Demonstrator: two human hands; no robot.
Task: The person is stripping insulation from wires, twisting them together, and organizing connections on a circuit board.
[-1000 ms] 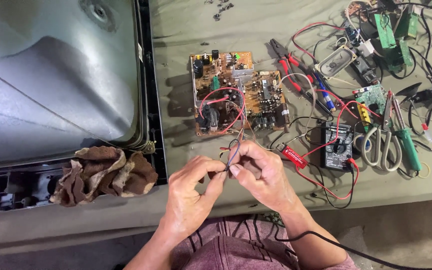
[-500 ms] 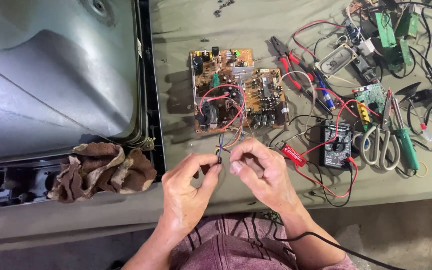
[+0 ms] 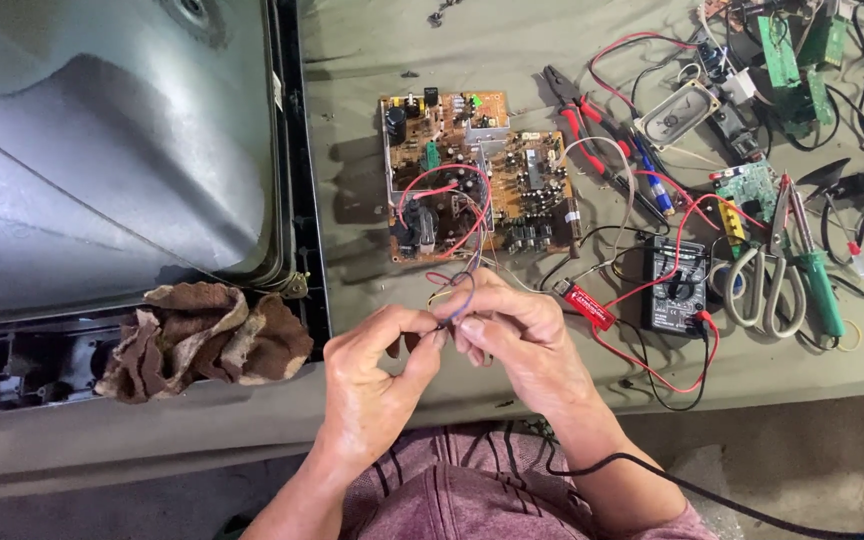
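Both hands pinching thin wires just below the circuit board

The wires (image 3: 460, 292) are staying looped from the circuit board (image 3: 477, 175); left hand (image 3: 377, 375) and right hand (image 3: 517, 335) are now closing fingertips together on them, nearer than before, beside the multimeter (image 3: 677, 285).

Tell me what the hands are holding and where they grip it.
Both the left hand and right hand pinch thin coloured wires near their free ends, away from the circuit board.

A thin bundle of red, blue and yellow wires (image 3: 455, 292) runs taut from the brown circuit board (image 3: 477, 175).
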